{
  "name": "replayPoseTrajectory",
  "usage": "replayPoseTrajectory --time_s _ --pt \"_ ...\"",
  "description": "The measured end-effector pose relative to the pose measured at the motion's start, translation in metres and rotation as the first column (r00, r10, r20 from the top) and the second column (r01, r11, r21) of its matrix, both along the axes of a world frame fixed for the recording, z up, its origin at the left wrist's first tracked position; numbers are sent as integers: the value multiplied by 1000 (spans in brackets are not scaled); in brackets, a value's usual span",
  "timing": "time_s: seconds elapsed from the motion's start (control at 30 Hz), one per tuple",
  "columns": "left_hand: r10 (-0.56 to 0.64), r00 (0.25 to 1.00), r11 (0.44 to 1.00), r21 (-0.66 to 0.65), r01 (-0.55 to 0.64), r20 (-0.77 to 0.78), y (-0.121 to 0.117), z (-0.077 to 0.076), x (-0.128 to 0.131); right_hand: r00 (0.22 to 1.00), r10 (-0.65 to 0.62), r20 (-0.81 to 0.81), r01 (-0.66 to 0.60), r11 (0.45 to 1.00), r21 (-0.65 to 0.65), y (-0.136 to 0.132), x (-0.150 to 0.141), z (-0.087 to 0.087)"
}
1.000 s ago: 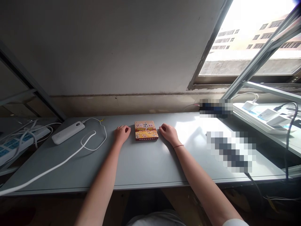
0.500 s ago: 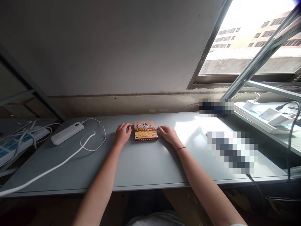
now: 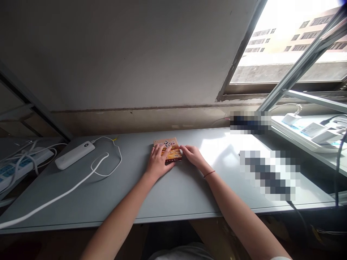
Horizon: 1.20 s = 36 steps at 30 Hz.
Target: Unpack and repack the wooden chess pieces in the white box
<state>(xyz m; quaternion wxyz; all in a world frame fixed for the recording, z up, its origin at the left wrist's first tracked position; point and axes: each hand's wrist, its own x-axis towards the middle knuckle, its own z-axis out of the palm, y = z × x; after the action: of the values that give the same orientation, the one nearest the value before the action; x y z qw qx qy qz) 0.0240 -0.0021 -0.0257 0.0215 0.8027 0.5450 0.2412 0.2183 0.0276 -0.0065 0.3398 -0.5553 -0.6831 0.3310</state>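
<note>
A small orange and dark red Chinese chess box [image 3: 173,143] lies flat on the grey desk, its lettering partly covered by fingers. My left hand [image 3: 159,159] rests over the box's left and front part, fingers spread across the top and thumb along the front side, holding it. At the box's right side, my right hand [image 3: 192,153] has its fingers bent and close together, fingertips pinching at the edge. A small pale patch shows by those fingertips; I cannot make out what it is. A thin dark red string circles the right wrist.
A white power bank [image 3: 75,155] with a looped white cable [image 3: 58,196] lies on the desk [image 3: 184,198] at left. Power strips sit at the far left [image 3: 25,168] and on the right-hand shelf [image 3: 303,139]. Two blurred-out dark items lie at right.
My left hand has moved right, from beside the box onto its top and front. The right hand has shifted slightly left to the box's edge. The box is turned a little.
</note>
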Motion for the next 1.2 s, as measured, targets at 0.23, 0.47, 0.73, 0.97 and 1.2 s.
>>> replayPoseTrajectory --time_s 0.23,0.47,0.73,0.97,1.2 --pt "65 960 985 135 -105 271 -8 32 -7 987 36 -156 -20 994 107 -2 -5 5" --pt "230 915 893 302 -335 332 -13 71 -29 986 -16 167 2 996 84 2 -3 -6" --pt "690 717 714 66 -697 98 -12 77 -64 977 20 212 -31 998 52 -1 -3 3" --pt "405 914 856 -355 -375 9 4 53 -46 958 34 283 -54 997 60 -3 -7 7" --pt "331 942 832 -488 -262 60 3 46 -46 949 39 312 -52 998 32 -14 -13 16"
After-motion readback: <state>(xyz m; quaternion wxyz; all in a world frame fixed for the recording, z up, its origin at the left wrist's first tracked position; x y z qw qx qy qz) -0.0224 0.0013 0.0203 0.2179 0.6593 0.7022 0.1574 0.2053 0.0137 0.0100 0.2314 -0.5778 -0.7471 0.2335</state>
